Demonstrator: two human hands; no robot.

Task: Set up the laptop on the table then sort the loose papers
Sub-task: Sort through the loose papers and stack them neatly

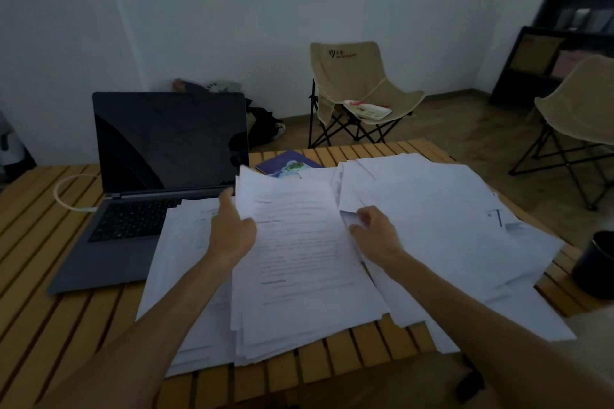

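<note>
A grey laptop (pixel 159 183) stands open on the left of the slatted wooden table (pixel 40 276), its screen dark. Loose white papers cover the middle and right of the table. A printed stack (pixel 299 262) lies in the centre, with a second layer of sheets (pixel 179 262) under it overlapping the laptop's right edge. A wide spread of blank sheets (pixel 442 226) lies to the right. My left hand (pixel 232 229) grips the left edge of the printed stack near its top. My right hand (pixel 372 229) pinches its right edge.
A white cable (pixel 66 191) loops beside the laptop. A purple booklet (pixel 289 164) peeks out behind the papers. A dark cup (pixel 594 262) sits at the table's right edge. Two beige folding chairs (pixel 358 90) (pixel 578 119) and a dark shelf (pixel 558 53) stand beyond.
</note>
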